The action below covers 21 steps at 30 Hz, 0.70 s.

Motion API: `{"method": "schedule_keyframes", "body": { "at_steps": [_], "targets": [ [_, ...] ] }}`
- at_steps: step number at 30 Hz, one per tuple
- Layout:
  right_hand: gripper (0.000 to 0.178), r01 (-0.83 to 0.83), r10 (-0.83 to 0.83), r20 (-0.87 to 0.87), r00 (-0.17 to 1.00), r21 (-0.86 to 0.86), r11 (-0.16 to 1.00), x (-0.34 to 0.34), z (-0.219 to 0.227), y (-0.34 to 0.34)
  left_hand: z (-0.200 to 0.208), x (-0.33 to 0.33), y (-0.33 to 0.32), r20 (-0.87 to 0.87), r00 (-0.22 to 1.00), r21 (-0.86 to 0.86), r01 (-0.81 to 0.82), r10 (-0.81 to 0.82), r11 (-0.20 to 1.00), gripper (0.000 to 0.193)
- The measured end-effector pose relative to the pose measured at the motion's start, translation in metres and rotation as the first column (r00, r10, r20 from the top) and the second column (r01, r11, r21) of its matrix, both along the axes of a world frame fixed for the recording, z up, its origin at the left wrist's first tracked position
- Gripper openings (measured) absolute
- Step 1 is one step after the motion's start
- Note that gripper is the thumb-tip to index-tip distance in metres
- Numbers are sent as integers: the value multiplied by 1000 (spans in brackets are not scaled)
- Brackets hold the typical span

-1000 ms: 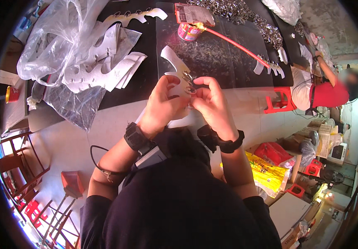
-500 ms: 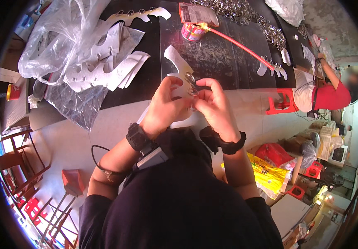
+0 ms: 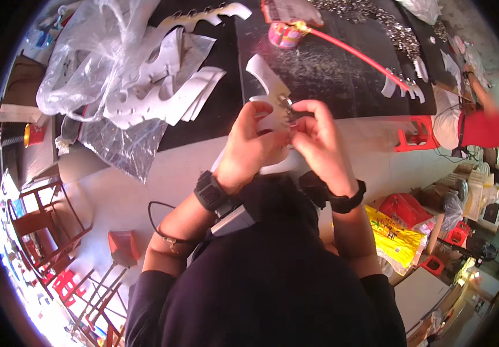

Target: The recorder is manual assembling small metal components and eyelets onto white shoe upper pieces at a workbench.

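My left hand point(image 3: 246, 146) is closed on a white curved strip point(image 3: 268, 76) with a notched edge, held over the table's near edge. Shiny metal rings point(image 3: 285, 102) sit along the strip's right side, between my two hands. My right hand point(image 3: 326, 143) is beside them, with thumb and fingertips drawn together at the strip's edge; what they pinch is blurred and partly covered. Its index finger arches above the rings. To the left lies a stack of similar white notched strips point(image 3: 140, 109). Another strip with rings point(image 3: 203, 18) rests at the far left.
A clear plastic bag point(image 3: 81, 69) lies at the left. A pink tin point(image 3: 284, 36) with a red rod point(image 3: 356, 56) stands ahead, near a heap of metal rings point(image 3: 385, 22). At right are a ringed strip point(image 3: 414, 91), a red stool point(image 3: 416, 134) and a co-worker point(image 3: 484, 126).
The whole view has shifted, so the table's things appear farther right and slightly higher. My hands stay together at the strip; my right fingers have moved slightly at the rings.
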State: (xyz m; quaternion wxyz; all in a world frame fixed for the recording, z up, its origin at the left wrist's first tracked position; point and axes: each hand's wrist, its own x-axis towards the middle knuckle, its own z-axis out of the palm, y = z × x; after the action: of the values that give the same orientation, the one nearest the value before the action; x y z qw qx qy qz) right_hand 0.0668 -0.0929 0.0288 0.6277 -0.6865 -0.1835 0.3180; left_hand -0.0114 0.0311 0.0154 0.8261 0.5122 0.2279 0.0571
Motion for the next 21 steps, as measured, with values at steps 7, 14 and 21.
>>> {"method": "schedule_keyframes", "body": {
  "at_steps": [7, 14, 21],
  "targets": [
    [40, -20, 21, 31, 999, -30, 999, 7, -7, -1, 1, 3, -2, 17, 1000, -33, -14, 14, 999, 45],
    [41, -32, 36, 92, 995, -39, 999, 0, -12, -6, -6, -3, -7, 17, 1000, 13, -18, 18, 1000, 44],
    [40, -58, 57, 71, 996, 12, 998, 3, -12, 0, -3, -2, -7, 5, 997, -14, -73, 74, 997, 42]
  ]
}}
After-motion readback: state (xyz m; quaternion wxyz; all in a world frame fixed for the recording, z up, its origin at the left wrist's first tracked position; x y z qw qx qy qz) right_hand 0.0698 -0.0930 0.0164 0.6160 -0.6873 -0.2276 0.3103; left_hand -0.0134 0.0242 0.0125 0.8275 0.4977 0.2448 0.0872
